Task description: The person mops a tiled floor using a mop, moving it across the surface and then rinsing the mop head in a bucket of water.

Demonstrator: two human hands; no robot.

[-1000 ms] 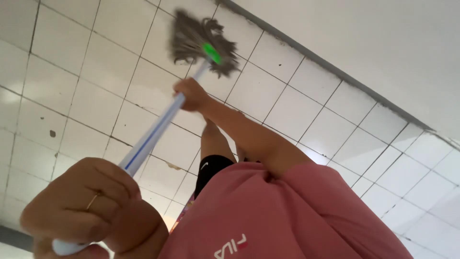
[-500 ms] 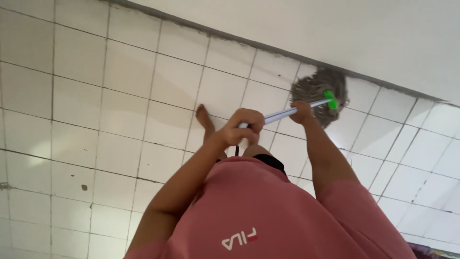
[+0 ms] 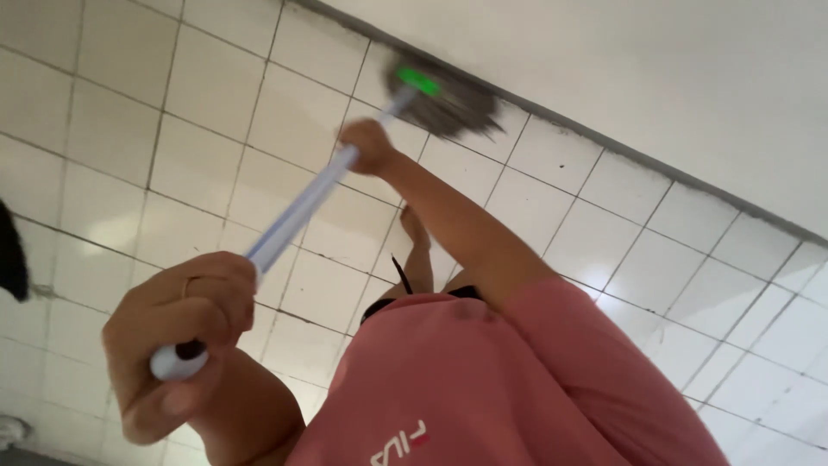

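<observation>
A white tiled floor (image 3: 216,155) fills the view, its dark grout lines running to a pale wall (image 3: 647,78) at the far right. A person in a pink shirt (image 3: 483,380) stands over it, one bare foot (image 3: 416,229) planted on the tiles below the arm. The mop (image 3: 302,207) slants across the picture, its long axis running from the near left up to the far right, where the grey mop head (image 3: 453,103) with its green collar (image 3: 417,80) presses on the floor right against the foot of the wall. The left hand (image 3: 177,332) is nearest the camera, its fingers curled tight round the butt end of the white-and-blue handle, a ring showing on one finger. The right hand (image 3: 369,145) sits well along the handle, fingers wrapped round it just short of the collar, so the mop head lies directly beyond that hand, away from the body. A dark shape (image 3: 10,259) at the left edge is too blurred to identify.
</observation>
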